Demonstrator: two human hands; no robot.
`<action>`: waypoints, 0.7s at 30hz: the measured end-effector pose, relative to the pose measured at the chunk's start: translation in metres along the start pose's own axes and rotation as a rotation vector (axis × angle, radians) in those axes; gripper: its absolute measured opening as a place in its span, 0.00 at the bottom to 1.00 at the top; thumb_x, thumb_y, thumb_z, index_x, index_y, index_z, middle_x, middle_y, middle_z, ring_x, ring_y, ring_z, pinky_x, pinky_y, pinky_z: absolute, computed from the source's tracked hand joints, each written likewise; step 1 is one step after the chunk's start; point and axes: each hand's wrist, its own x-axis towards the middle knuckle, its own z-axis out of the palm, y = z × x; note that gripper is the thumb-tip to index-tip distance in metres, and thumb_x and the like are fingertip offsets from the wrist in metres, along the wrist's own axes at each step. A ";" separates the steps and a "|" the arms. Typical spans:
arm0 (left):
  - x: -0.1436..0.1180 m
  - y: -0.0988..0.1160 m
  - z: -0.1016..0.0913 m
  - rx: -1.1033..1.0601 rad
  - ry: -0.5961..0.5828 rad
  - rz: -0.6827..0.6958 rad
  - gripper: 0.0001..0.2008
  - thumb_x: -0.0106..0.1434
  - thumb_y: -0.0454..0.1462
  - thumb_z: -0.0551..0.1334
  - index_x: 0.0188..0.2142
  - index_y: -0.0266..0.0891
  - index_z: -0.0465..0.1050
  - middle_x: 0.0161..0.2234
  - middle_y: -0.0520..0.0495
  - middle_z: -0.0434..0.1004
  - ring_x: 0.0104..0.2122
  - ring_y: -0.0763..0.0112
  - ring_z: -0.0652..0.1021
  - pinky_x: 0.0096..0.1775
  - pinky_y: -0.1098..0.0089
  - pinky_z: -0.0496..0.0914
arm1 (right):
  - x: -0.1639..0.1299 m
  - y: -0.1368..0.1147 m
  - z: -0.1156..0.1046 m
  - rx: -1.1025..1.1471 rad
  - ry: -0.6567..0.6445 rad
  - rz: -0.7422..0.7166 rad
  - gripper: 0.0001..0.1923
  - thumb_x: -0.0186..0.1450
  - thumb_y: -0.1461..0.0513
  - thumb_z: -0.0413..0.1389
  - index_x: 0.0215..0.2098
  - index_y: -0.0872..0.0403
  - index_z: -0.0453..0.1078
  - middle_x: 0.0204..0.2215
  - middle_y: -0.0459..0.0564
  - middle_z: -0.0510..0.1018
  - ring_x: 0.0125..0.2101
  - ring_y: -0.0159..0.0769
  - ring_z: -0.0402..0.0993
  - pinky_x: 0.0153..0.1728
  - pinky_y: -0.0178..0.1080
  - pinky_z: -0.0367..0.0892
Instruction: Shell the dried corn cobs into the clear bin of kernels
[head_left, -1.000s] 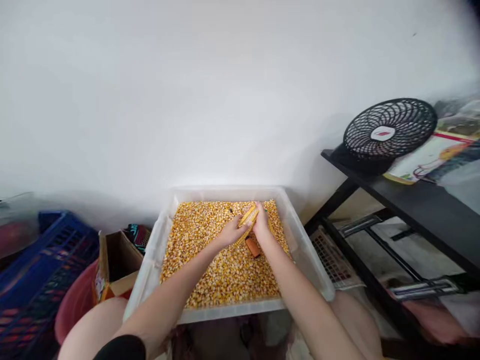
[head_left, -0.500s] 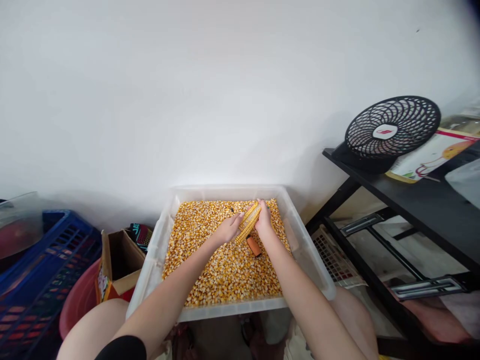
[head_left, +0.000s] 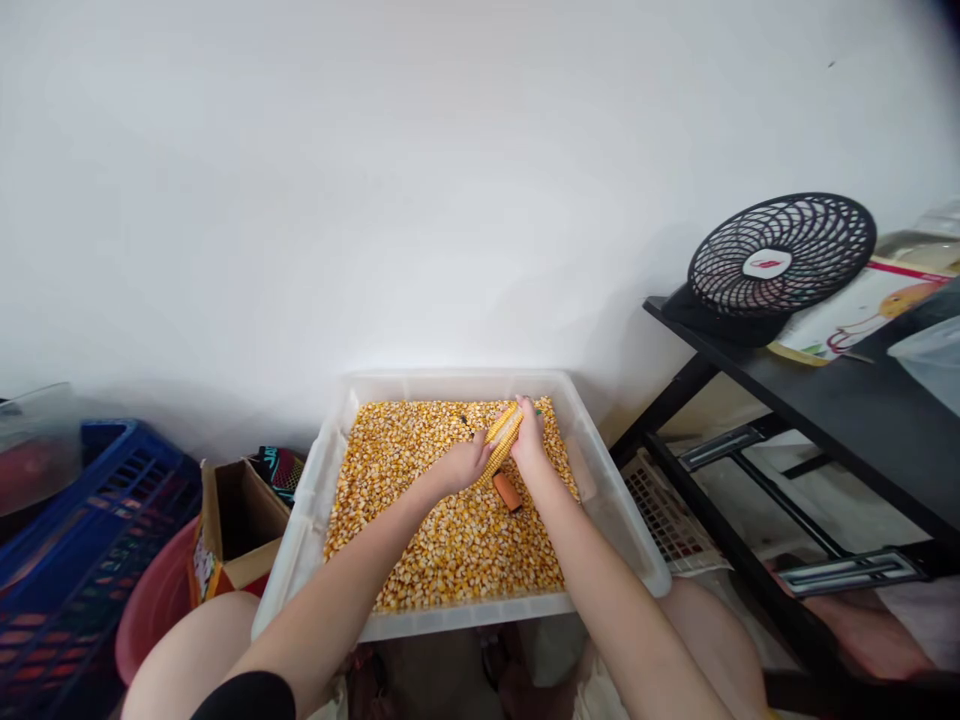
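A yellow corn cob [head_left: 495,460] slants above a bed of loose corn kernels [head_left: 450,540], with a paler stripe bare of kernels along its upper side. My right hand [head_left: 529,438] is wrapped round the far right end of the cob. Against its left side my left hand [head_left: 465,464] is closed, the thumb pressing on the cob; some of its fingers are hidden. Just below the cob, a small orange-brown block-like piece with a dark end [head_left: 508,491] lies on the kernels; its kind is unclear. The kernels fill a translucent plastic bin [head_left: 465,627] between my knees.
A white wall rises behind the bin. To the right, a black shelf [head_left: 885,410] carries a black fan [head_left: 780,255]. On the left are an open cardboard box [head_left: 251,570], a red basin [head_left: 157,600] and a blue crate [head_left: 97,540]. A pale basket [head_left: 667,510] stands under the shelf.
My left hand has moved slightly up and right along the cob, its thumb now over the cob's side. The right hand keeps its hold, and the orange-brown piece lies where it was.
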 end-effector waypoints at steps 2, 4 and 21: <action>0.000 0.000 0.001 0.026 0.000 0.001 0.27 0.65 0.48 0.34 0.50 0.32 0.57 0.33 0.36 0.75 0.32 0.61 0.76 0.33 0.68 0.65 | -0.001 -0.001 0.000 0.011 0.013 0.013 0.12 0.51 0.57 0.55 0.26 0.52 0.55 0.16 0.40 0.67 0.17 0.31 0.67 0.19 0.35 0.68; 0.000 0.000 0.002 0.038 -0.004 0.006 0.28 0.65 0.48 0.34 0.52 0.31 0.55 0.32 0.36 0.75 0.32 0.61 0.76 0.32 0.68 0.65 | -0.001 -0.002 0.001 0.009 0.010 0.008 0.12 0.50 0.57 0.55 0.27 0.52 0.55 0.16 0.39 0.66 0.17 0.31 0.67 0.18 0.34 0.67; -0.002 0.008 0.004 -0.225 0.047 0.070 0.28 0.65 0.45 0.39 0.61 0.32 0.41 0.47 0.33 0.70 0.43 0.59 0.73 0.43 0.64 0.64 | -0.001 -0.012 0.002 -0.019 -0.042 -0.020 0.11 0.51 0.57 0.53 0.25 0.53 0.55 0.15 0.38 0.65 0.15 0.27 0.65 0.19 0.32 0.66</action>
